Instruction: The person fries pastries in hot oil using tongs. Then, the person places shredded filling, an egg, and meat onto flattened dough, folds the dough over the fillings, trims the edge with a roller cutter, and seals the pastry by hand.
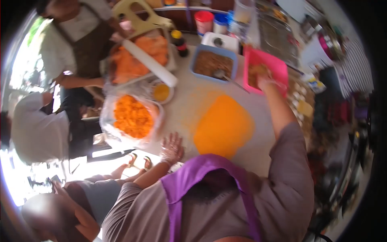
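My left hand [172,148], in a clear plastic glove, lies with fingers spread at the table's near edge, below a plastic-lined tub of orange pieces [133,117]. My right hand [264,79] reaches into a pink tub [281,66] at the upper right; its fingers are blurred against the brown contents. Between my arms, a flat orange sheet of dough [223,127] lies on the table [173,113]. Left of the pink tub stands a blue tub [213,48] of brown filling, with a spoon [219,74] in it.
A co-worker in a brown apron [86,40] stands at the left by a tray of orange food [153,46] and a white roll [149,62]. Nearby are a bowl of yellow liquid [161,92] and a dark bottle [180,45]. Another person [80,201] sits at the lower left.
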The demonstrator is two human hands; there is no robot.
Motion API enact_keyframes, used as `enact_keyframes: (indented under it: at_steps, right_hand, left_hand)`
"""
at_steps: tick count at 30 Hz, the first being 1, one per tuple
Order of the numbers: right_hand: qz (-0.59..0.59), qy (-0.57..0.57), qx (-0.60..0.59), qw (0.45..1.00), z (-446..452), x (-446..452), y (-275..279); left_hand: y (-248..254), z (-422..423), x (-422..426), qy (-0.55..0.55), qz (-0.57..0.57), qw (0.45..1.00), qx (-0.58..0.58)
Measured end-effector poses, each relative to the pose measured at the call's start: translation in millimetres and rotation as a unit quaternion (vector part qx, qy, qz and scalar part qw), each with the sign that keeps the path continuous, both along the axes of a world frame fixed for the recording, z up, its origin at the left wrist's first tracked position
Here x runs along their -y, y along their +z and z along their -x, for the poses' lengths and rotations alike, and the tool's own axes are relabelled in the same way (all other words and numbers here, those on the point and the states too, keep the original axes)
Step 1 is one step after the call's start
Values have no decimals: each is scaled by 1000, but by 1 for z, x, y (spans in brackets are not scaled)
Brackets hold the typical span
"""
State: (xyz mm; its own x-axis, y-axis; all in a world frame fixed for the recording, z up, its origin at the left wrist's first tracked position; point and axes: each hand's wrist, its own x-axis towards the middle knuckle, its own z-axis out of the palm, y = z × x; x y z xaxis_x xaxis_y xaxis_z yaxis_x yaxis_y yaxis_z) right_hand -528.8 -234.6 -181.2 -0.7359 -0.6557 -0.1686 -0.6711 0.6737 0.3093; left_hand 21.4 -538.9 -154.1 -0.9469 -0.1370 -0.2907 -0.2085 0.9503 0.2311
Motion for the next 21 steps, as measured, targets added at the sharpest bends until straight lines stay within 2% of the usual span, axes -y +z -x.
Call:
enact_keyframes:
  at_steps: [1, 3, 6, 8, 13, 15, 17, 19, 20, 21]
  right_hand:
    - [40, -116, 37, 992, -14, 14, 14]
    - [136, -343, 67, 927, -44, 44, 44]
    - [-24, -332, 170, 928, -61, 71, 109]
    - [41, -335, 180, 924, -72, 75, 138]
    - [112, -366, 166, 909, -82, 86, 156]
    - [144, -406, 182, 884, -104, 101, 207]
    - [108, -326, 246, 906, -76, 71, 162]
    - [97, -142, 14, 985, 2, 6, -8]
    - [158, -198, 164, 953, 1, 8, 15]
    - [211, -270, 293, 892, 0, 10, 40]
  left_hand:
    - [-5, -3, 1, -12, 19, 1000, 0]
    - [-4, -6, -2, 3, 2, 999, -46]
    - [-1, -5, -1, 9, -8, 998, -59]
    - [-9, -9, -1, 3, -10, 996, -83]
    - [-3, -5, 0, 2, 3, 1000, -25]
    - [-2, -2, 0, 8, 6, 1000, 6]
    - [2, 3, -1, 9, 1, 999, 39]
    - [2, 4, -2, 6, 15, 998, 56]
    - [2, 5, -2, 15, 7, 997, 71]
    - [2, 3, -2, 11, 4, 998, 66]
